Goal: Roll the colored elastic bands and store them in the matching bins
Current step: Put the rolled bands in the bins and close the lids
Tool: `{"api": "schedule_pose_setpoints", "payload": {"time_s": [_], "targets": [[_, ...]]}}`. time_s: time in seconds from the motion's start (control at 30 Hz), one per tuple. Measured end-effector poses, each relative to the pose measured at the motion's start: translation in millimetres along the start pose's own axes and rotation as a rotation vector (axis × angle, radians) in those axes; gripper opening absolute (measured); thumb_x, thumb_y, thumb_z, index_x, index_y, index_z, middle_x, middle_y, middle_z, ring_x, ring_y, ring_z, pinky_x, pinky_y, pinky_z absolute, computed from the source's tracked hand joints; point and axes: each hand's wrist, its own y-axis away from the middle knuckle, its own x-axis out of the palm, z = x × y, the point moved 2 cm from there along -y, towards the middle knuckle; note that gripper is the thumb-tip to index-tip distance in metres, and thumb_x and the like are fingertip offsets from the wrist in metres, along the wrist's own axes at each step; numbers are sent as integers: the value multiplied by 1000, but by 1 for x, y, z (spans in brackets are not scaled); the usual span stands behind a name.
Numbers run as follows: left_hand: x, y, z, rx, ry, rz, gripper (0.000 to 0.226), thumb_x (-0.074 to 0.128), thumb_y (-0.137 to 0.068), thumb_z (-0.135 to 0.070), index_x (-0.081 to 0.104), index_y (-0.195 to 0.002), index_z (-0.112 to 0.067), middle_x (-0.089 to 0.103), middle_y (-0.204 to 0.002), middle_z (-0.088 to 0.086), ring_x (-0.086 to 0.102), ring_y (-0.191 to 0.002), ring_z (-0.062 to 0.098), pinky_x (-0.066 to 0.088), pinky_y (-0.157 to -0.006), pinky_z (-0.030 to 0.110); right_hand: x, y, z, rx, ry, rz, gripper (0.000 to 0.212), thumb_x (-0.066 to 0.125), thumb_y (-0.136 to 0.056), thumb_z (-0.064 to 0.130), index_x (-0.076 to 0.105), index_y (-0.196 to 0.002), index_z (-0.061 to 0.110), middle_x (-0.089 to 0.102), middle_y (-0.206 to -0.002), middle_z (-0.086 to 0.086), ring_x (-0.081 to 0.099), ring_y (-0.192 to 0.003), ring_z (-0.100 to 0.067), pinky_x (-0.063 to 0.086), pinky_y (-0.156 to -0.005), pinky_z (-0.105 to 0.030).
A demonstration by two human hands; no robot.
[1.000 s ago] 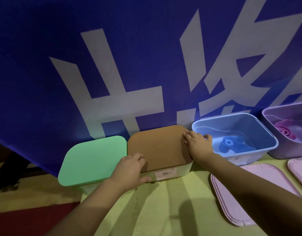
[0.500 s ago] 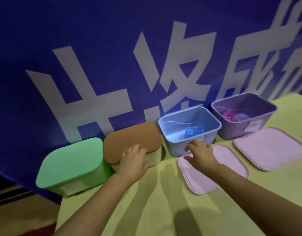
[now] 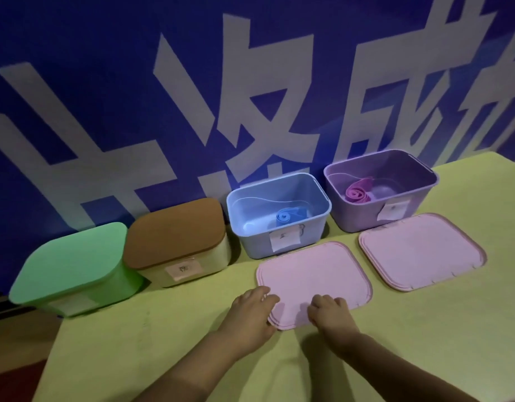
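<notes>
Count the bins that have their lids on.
2: the green bin at the far left and the brown-lidded bin beside it. The blue bin and purple bin stand open.

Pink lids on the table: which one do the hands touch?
The pink lid in front of the blue bin: left hand and right hand rest on its near edge. The other pink lid lies untouched.

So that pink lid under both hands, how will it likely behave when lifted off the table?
The pink lid looks thin and flat with a raised rim, so probably light and fairly stiff, perhaps flexing slightly. It lies flush on the table, so getting fingers under its edge may take some prying. The left hand and right hand rest at its near edge.
</notes>
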Motion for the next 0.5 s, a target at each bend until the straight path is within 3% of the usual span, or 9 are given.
{"api": "schedule_pose_setpoints", "payload": {"time_s": [0.07,0.13,0.2,0.23,0.3,0.4,0.5], "targets": [[4,-7,-15,-19,-24,29,55,55,-88,-36,38,-139,-28,26,-152,-1,25,-139,19,22,-109,30,3,2,-7,-68,-15,-34,33,79,-34,9,58,-56,18,53,-61,0,54,-52,-19,37,-44,-28],[4,-12,-28,-27,-78,49,54,57,-85,-38,42,-136,-28,32,-148,-1,29,-136,20,22,-108,30,-16,7,-8,-161,-50,-90,22,59,-48,2,58,-64,18,55,-70,0,55,-60,-19,43,-53,-30],[0,-15,-39,-35,-156,35,48,56,-86,-36,46,-132,-26,44,-138,0,39,-128,21,26,-104,32,-34,5,-13,-194,-161,-76,35,41,-63,-5,60,-84,16,55,-92,-3,55,-85,-23,41,-81,-42],[-6,-15,-44,-46,-175,7,45,55,-87,-35,48,-130,-26,49,-132,1,44,-123,23,29,-101,33,-46,5,-18,-209,-169,-87,39,38,-72,-7,59,-96,16,51,-105,-4,50,-99,-23,31,-96,-46],[-19,-16,-52,-61,-190,-77,37,50,-90,-34,51,-127,-28,56,-123,1,51,-114,24,36,-93,32,-74,6,-27,-211,-190,-54,37,39,-82,-4,56,-107,18,46,-116,-1,41,-112,-19,13,-108,-47],[-42,-15,-58,-103,-99,-214,29,45,-94,-35,57,-120,-31,60,-114,-5,54,-106,19,40,-79,28,-118,5,-42,-230,-252,-69,23,48,-89,10,58,-107,22,50,-119,3,42,-117,-15,9,-111,-47],[-73,-12,-55,-130,58,-320,25,43,-94,-35,63,-107,-29,64,-103,-5,56,-95,15,43,-75,28,-148,-1,-58,-202,-323,-81,16,56,-90,30,58,-106,28,54,-120,11,43,-120,-10,6,-111,-46]]}}
